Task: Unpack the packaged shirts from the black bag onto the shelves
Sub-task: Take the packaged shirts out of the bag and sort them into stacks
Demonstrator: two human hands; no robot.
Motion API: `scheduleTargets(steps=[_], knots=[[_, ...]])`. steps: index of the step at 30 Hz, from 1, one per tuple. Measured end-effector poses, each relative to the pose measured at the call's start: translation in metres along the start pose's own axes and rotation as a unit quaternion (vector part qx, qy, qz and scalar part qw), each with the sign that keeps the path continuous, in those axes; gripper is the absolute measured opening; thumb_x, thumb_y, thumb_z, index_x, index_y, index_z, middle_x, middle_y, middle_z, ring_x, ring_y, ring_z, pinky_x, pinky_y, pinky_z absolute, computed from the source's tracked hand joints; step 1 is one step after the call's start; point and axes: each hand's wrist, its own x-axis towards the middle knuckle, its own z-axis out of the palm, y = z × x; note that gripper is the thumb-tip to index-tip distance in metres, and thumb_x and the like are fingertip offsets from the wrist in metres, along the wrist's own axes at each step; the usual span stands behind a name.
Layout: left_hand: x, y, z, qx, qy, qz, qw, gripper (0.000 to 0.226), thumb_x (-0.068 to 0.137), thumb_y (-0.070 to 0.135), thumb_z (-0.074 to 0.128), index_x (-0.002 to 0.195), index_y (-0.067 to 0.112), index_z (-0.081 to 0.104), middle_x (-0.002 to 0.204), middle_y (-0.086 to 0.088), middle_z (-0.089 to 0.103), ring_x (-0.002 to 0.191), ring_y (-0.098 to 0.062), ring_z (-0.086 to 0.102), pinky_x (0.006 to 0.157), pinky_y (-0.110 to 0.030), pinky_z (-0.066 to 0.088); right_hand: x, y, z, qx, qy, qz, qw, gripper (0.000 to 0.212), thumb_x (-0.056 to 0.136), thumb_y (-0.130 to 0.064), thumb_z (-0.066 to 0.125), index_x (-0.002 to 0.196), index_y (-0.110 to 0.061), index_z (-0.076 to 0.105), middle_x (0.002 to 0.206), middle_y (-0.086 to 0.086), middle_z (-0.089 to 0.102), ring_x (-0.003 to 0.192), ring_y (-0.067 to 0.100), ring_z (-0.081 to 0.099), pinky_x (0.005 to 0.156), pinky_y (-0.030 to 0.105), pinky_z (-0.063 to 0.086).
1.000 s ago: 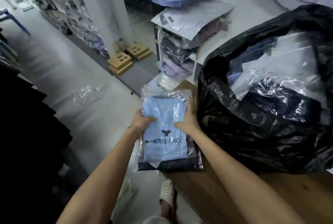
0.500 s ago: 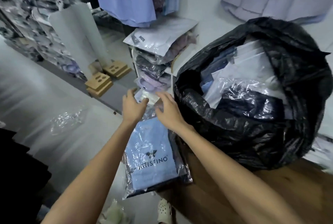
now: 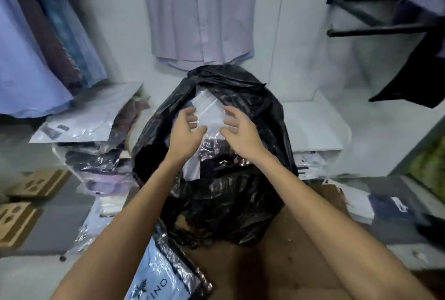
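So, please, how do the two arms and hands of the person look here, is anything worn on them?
Both forearms are bare, with no sleeve in view. The left hand and the right hand show no glove, ring, watch or bracelet. Motion blur softens the fingers, so small details there cannot be confirmed.

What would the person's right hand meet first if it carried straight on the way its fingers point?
Most likely the white packaged shirt in the black bag; the right hand seems just above it, though depth is unclear.

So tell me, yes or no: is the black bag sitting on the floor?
No, the black bag sits up on the brown wooden counter, with both hands reaching into its open top.
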Motion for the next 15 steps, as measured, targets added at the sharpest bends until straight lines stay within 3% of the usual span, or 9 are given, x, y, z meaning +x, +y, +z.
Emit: scheduleTargets(steps=[2, 4, 6, 8, 10, 11, 13, 15], knots=[[0.004, 0.003, 0.023, 0.021, -0.060, 0.008, 0.998, 0.055, 0.090, 0.011, 0.070, 0.140, 0.017, 0.050, 0.124, -0.003, 0.057, 0.113, -0.019, 0.059, 0.098, -0.034, 0.051, -0.003, 0.008, -0.031, -0.010, 0.039, 0.015, 0.999, 0.059, 0.095, -0.006, 0.063, 0.150, -0.018, 0.046, 0.148, 0.000, 0.052, 0.125, 0.011, 0.059, 0.095, 0.020, 0.052], [0.009, 0.002, 0.042, 0.092, -0.103, 0.024, 0.990, 0.062, 0.090, 0.014, 0.070, 0.147, 0.017, 0.045, 0.140, -0.008, 0.054, 0.129, -0.025, 0.053, 0.109, -0.041, 0.045, -0.007, 0.013, -0.056, -0.015, 0.069, 0.028, 0.997, 0.059, 0.094, -0.006, 0.062, 0.150, -0.019, 0.045, 0.147, 0.000, 0.053, 0.124, 0.013, 0.060, 0.099, 0.024, 0.052], [0.015, -0.002, 0.053, 0.209, -0.139, 0.019, 0.968, 0.078, 0.089, 0.029, 0.073, 0.156, 0.018, 0.034, 0.154, -0.010, 0.044, 0.141, -0.030, 0.045, 0.115, -0.047, 0.037, -0.014, 0.017, -0.075, -0.020, 0.088, 0.040, 0.995, 0.060, 0.095, -0.005, 0.061, 0.151, -0.019, 0.045, 0.147, 0.001, 0.053, 0.124, 0.014, 0.060, 0.103, 0.029, 0.052], [0.021, -0.007, 0.058, 0.336, -0.166, -0.009, 0.927, 0.090, 0.085, 0.050, 0.075, 0.158, 0.021, 0.031, 0.155, -0.009, 0.044, 0.141, -0.032, 0.044, 0.117, -0.056, 0.028, -0.021, 0.020, -0.087, -0.021, 0.097, 0.049, 0.994, 0.060, 0.094, -0.004, 0.061, 0.150, -0.019, 0.045, 0.145, 0.002, 0.054, 0.123, 0.015, 0.061, 0.103, 0.028, 0.052], [0.023, -0.009, 0.059, 0.422, -0.174, -0.016, 0.889, 0.079, 0.083, 0.060, 0.073, 0.147, 0.024, 0.046, 0.140, -0.007, 0.056, 0.132, -0.030, 0.051, 0.114, -0.056, 0.027, -0.025, 0.022, -0.092, -0.015, 0.102, 0.054, 0.993, 0.061, 0.094, -0.005, 0.062, 0.150, -0.020, 0.045, 0.142, 0.000, 0.056, 0.121, 0.014, 0.062, 0.101, 0.025, 0.052], [0.024, -0.009, 0.058, 0.430, -0.177, -0.009, 0.886, 0.062, 0.083, 0.060, 0.072, 0.133, 0.027, 0.057, 0.126, -0.003, 0.064, 0.124, -0.026, 0.057, 0.110, -0.050, 0.031, -0.027, 0.022, -0.092, -0.015, 0.101, 0.057, 0.993, 0.060, 0.094, -0.006, 0.062, 0.150, -0.021, 0.045, 0.139, -0.002, 0.056, 0.120, 0.014, 0.062, 0.098, 0.021, 0.052], [0.023, -0.007, 0.053, 0.393, -0.184, 0.005, 0.901, 0.028, 0.086, 0.057, 0.072, 0.095, 0.032, 0.065, 0.094, 0.008, 0.069, 0.106, -0.022, 0.065, 0.093, -0.039, 0.043, -0.029, 0.021, -0.088, -0.023, 0.081, 0.065, 0.994, 0.058, 0.095, -0.010, 0.063, 0.149, -0.023, 0.046, 0.134, -0.005, 0.058, 0.113, 0.012, 0.064, 0.090, 0.015, 0.050], [0.020, -0.003, 0.045, 0.356, -0.186, 0.015, 0.916, 0.030, 0.088, 0.051, 0.071, 0.077, 0.026, 0.057, 0.082, 0.011, 0.065, 0.097, -0.023, 0.067, 0.081, -0.036, 0.049, -0.028, 0.018, -0.077, -0.040, 0.038, 0.070, 0.996, 0.056, 0.095, -0.013, 0.064, 0.148, -0.025, 0.047, 0.130, -0.005, 0.062, 0.101, 0.010, 0.067, 0.085, 0.016, 0.050]])
